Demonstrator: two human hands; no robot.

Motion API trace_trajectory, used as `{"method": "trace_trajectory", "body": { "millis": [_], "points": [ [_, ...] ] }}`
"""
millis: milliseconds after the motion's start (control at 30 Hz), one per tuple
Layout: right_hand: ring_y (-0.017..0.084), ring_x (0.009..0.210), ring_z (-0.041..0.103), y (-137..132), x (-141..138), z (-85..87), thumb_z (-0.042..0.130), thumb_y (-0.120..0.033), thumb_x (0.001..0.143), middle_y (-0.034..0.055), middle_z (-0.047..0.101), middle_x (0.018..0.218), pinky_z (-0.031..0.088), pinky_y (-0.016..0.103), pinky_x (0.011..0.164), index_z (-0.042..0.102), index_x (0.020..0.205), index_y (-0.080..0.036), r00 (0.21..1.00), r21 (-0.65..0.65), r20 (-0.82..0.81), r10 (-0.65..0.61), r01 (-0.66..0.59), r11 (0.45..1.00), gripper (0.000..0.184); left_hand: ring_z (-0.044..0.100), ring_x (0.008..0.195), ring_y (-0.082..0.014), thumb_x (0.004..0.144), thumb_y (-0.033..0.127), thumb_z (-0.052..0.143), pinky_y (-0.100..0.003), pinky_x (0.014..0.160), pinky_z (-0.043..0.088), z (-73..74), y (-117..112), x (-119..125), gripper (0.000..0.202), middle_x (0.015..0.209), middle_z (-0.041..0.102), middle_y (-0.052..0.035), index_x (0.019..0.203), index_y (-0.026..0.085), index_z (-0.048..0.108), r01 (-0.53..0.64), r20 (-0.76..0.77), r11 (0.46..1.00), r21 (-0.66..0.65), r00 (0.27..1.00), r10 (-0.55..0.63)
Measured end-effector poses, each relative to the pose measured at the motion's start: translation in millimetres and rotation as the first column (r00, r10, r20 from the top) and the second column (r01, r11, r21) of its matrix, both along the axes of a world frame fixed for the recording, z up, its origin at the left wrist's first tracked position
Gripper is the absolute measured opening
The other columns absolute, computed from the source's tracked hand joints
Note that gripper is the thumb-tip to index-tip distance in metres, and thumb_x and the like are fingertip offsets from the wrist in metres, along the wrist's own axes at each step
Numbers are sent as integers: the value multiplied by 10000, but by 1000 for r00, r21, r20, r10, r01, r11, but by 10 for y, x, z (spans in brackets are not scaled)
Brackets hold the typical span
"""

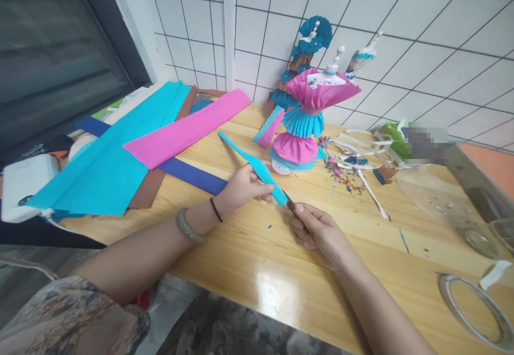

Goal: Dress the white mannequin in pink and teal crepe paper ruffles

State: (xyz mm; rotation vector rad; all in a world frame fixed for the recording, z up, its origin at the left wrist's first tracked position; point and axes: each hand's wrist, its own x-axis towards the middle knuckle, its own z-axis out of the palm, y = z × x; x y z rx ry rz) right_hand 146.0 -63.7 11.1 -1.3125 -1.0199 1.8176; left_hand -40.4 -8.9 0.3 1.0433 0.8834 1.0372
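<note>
My left hand (247,189) pinches a narrow turquoise crepe paper strip (261,170) whose far end reaches up and to the left over the table. In my right hand (315,224) are scissors (295,210), with their blades at the strip's near end. Most of the scissors' handles are hidden by my fingers. Just beyond my hands stands a small figure dressed in pink and turquoise ruffled paper (303,122). A small pink piece with a turquoise scalloped edge (270,127) sits to its left.
Broad turquoise paper (112,157), a pink paper strip (193,125) and blue paper (196,175) overlap at the left. Behind stands a teal and brown figure (303,60). Paper scraps (345,173) and white ribbon (371,191) lie right; a tape roll (477,312) is near right.
</note>
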Motion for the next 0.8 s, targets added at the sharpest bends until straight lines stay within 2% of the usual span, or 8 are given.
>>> {"method": "trace_trajectory", "body": {
  "millis": [367, 800],
  "points": [
    [24, 372, 221, 4, -14, -7, 663, -545, 710, -85, 334, 542, 98, 197, 368, 496, 721, -186, 999, 50, 48, -7, 5, 999, 396, 656, 611, -124, 672, 131, 723, -252, 591, 548, 28, -12, 13, 609, 735, 657, -2, 1219, 137, 455, 8, 18, 999, -48, 1000, -7],
    [34, 392, 213, 22, -17, -26, 688, -587, 650, -87, 313, 513, 75, 216, 382, 523, 723, -178, 993, 86, 106, -46, 36, 996, 446, 649, 606, -114, 667, 119, 720, -237, 584, 530, 40, -13, 22, 591, 692, 642, 19, 1200, 123, 463, 0, 42, 998, -62, 999, 3]
  ]
}}
